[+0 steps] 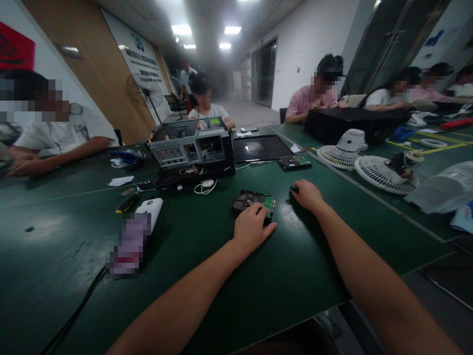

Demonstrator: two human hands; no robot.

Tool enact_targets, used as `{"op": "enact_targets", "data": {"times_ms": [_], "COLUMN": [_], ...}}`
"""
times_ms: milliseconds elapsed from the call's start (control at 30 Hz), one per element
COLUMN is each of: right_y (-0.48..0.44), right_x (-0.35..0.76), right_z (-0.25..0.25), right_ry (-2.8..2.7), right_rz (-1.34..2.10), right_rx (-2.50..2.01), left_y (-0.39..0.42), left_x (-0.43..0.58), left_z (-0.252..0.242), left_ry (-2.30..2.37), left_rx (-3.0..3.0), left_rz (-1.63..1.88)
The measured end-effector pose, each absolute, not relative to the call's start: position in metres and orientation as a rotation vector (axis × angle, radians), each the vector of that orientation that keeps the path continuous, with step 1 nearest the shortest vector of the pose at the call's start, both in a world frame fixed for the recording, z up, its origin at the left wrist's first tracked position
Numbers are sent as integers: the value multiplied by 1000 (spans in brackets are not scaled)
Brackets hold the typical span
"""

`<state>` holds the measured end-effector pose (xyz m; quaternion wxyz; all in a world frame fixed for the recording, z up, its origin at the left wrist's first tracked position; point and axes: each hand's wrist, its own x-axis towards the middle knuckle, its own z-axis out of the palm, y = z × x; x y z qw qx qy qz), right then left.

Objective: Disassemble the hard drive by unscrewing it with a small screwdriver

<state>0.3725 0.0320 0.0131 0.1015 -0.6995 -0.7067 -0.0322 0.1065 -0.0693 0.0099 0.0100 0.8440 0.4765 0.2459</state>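
blurry wall lettering (146, 63), fingers (253, 208) on drive (246, 199)

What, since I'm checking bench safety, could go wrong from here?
The left hand is over part of the hard drive, whose green circuit board is exposed; pressure could perhaps damage it. The small dark object at the right hand might slip. The loose white cable by the open computer case could snag.

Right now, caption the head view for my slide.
Left hand on a hard drive, right hand at a dark object, computer case beyond.
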Motion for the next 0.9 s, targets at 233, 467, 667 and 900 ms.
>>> {"op": "enact_targets", "data": {"times_ms": [233,467,667,900], "right_y": [30,30,25,16], "right_x": [369,368,359,335], "right_z": [15,15,20,26], "right_ry": [-2083,-2093,-2120,-2121], "right_rz": [-59,-26,2,117], "right_rx": [-2090,-2054,-1899,-1535], "left_y": [-60,-56,-55,-49], "left_x": [100,99,98,94], "left_z": [6,4,4,0], "left_ry": [1556,1587,1562,1508], "left_rx": [2557,2486,2484,2471], "left_rz": [809,813,834,846]}}
